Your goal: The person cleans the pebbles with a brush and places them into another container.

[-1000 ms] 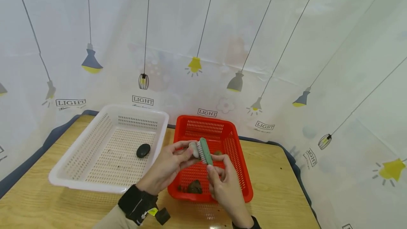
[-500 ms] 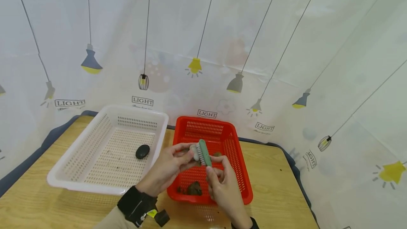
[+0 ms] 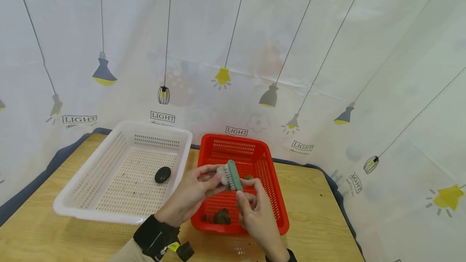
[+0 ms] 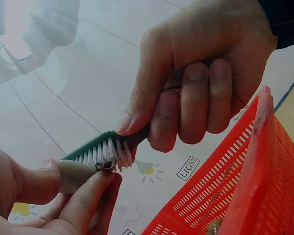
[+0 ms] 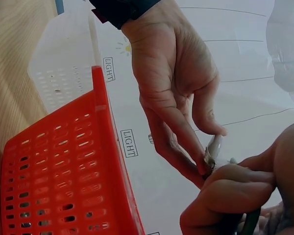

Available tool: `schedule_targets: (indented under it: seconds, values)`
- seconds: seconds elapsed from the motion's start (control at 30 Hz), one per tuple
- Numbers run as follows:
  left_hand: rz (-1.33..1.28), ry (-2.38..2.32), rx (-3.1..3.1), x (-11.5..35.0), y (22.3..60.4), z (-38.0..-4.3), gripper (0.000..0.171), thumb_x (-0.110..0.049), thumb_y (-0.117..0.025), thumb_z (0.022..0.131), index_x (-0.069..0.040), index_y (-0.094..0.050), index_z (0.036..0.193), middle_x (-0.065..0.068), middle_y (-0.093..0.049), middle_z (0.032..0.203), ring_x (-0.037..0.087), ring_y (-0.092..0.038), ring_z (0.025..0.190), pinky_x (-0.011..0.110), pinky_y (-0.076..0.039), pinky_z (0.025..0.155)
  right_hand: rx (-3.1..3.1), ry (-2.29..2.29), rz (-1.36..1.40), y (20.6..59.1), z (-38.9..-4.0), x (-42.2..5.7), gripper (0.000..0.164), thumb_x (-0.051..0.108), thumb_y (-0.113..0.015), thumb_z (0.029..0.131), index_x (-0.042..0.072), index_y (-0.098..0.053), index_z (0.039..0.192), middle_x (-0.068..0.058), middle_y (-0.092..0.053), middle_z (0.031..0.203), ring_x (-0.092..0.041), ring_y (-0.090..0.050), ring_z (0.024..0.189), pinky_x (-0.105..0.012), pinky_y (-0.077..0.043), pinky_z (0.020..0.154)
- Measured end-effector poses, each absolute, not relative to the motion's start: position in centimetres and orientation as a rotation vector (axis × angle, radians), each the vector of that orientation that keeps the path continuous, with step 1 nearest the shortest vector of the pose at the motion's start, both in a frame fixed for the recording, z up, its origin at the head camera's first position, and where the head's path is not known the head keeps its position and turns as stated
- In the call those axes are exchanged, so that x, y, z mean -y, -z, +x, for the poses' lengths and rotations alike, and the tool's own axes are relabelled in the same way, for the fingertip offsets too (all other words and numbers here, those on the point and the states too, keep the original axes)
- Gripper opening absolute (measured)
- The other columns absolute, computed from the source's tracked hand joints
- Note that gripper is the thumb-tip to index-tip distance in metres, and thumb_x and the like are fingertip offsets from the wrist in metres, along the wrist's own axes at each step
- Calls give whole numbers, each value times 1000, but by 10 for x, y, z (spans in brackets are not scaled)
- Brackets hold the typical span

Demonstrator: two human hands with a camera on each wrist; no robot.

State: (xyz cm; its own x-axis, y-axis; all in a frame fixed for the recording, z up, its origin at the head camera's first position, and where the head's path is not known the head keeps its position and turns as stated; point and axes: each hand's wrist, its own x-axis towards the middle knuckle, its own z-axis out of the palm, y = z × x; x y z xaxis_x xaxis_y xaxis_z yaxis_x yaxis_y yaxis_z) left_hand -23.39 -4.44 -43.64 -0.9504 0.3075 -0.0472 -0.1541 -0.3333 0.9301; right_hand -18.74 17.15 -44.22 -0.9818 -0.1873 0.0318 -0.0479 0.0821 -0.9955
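Over the red basket [image 3: 281,197], my left hand [image 3: 187,195] pinches a pale grey stone [image 4: 74,177] between thumb and fingers. My right hand [image 3: 259,217] grips a green brush [image 3: 234,176] by its handle, the other fingers curled in. The white bristles [image 4: 95,155] touch the stone, and a dark dirty patch shows at its end in the left wrist view. In the right wrist view, the right hand's fingers hide most of the brush. A dark brown lump [image 3: 221,216] lies in the near part of the red basket.
To the left stands a white basket [image 3: 91,215] with a smooth black stone [image 3: 162,174] and small specks of dirt inside. Both baskets rest on a wooden table [image 3: 309,213]. A printed sheet [image 3: 218,31] with lamp drawings hangs behind it.
The head view has shifted slightly. Both hands keep almost the same place and the bristles stay against the stone, with only tiny shifts of brush and stone.
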Motion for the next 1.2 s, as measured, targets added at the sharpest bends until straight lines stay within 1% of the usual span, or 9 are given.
schedule_targets:
  seconds: [0.1, 0.27, 0.33, 0.5, 0.63, 0.9, 1.07, 1.13, 1.2]
  values:
    - [173, -2385, -1622, 46, 436, -234, 49, -8, -61, 121, 9, -53, 167, 34, -60, 167, 31, -74, 141, 33, -67, 112, -2233, 2015, -278, 441, -186, -171, 39, 21, -61, 123, 7, -48, 157, 1, -49, 73, -7, -37, 49, -19, -34, 47]
    - [214, -2349, -1640, 45, 439, -234, 48, -6, -62, 120, 11, -54, 165, 33, -66, 162, 23, -79, 132, 34, -68, 111, -2234, 2011, -301, 443, -186, -169, 39, 22, -61, 124, 8, -47, 157, 0, -49, 74, -8, -38, 49, -20, -35, 47]
    - [247, -2329, -1628, 45, 439, -234, 49, -4, -62, 120, 12, -53, 165, 34, -66, 161, 22, -79, 130, 35, -68, 111, -2256, 2017, -281, 443, -187, -168, 38, 22, -61, 124, 8, -49, 157, -1, -49, 74, -8, -37, 49, -19, -35, 47]
    - [243, -2352, -1599, 46, 438, -234, 50, -5, -60, 121, 12, -49, 167, 37, -60, 165, 28, -76, 138, 34, -68, 112, -2304, 2025, -248, 443, -189, -168, 35, 18, -61, 123, 6, -52, 154, -1, -49, 74, -8, -38, 49, -19, -35, 46]
    - [199, -2407, -1599, 46, 437, -234, 49, -6, -60, 121, 9, -51, 167, 33, -57, 171, 30, -73, 144, 33, -67, 113, -2300, 2013, -259, 443, -188, -168, 34, 17, -60, 123, 6, -51, 154, 0, -49, 73, -7, -38, 49, -18, -35, 47]
    - [272, -2339, -1602, 43, 440, -233, 50, -5, -60, 121, 12, -50, 166, 35, -64, 162, 21, -80, 129, 37, -68, 113, -2283, 2030, -281, 445, -188, -167, 38, 21, -61, 123, 7, -49, 157, 0, -48, 73, -7, -38, 49, -18, -35, 47]
    - [214, -2396, -1585, 44, 437, -232, 49, -6, -58, 122, 11, -50, 167, 35, -59, 168, 29, -75, 140, 33, -68, 112, -2304, 2015, -266, 443, -188, -170, 38, 21, -61, 123, 6, -50, 156, 0, -50, 74, -7, -39, 50, -18, -35, 47]
    - [183, -2430, -1581, 44, 436, -232, 49, -7, -59, 122, 9, -50, 167, 32, -56, 172, 32, -72, 146, 32, -67, 113, -2300, 2001, -264, 442, -187, -170, 36, 19, -61, 123, 7, -51, 155, 1, -50, 74, -7, -38, 50, -18, -35, 47]
    - [178, -2439, -1585, 43, 436, -232, 49, -7, -59, 121, 8, -50, 168, 31, -56, 173, 32, -71, 148, 32, -67, 113, -2287, 1992, -266, 441, -185, -170, 36, 19, -61, 123, 7, -50, 155, 1, -50, 74, -7, -38, 49, -18, -34, 47]
